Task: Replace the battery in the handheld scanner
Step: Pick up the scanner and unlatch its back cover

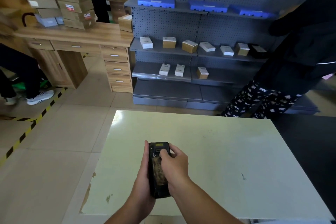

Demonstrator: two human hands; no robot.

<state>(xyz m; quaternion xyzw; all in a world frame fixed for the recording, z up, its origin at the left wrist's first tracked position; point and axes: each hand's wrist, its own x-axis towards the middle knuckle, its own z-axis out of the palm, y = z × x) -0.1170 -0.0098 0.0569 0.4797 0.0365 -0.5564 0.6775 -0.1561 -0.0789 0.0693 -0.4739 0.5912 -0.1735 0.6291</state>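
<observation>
A black handheld scanner (156,172) with a worn, yellowish back is held back side up over the pale green table (227,151). My left hand (142,178) cradles it from the left and underneath. My right hand (175,163) grips its right side, with the thumb pressed on the back near the top, beside a small latch. No loose battery is in view.
A grey pegboard shelf unit (181,51) with small boxes and blue cases stands beyond the table. A wooden desk (81,36) with stacked cartons is at the left. A person in dark clothes (300,51) stands at the right; other people are at the left and back.
</observation>
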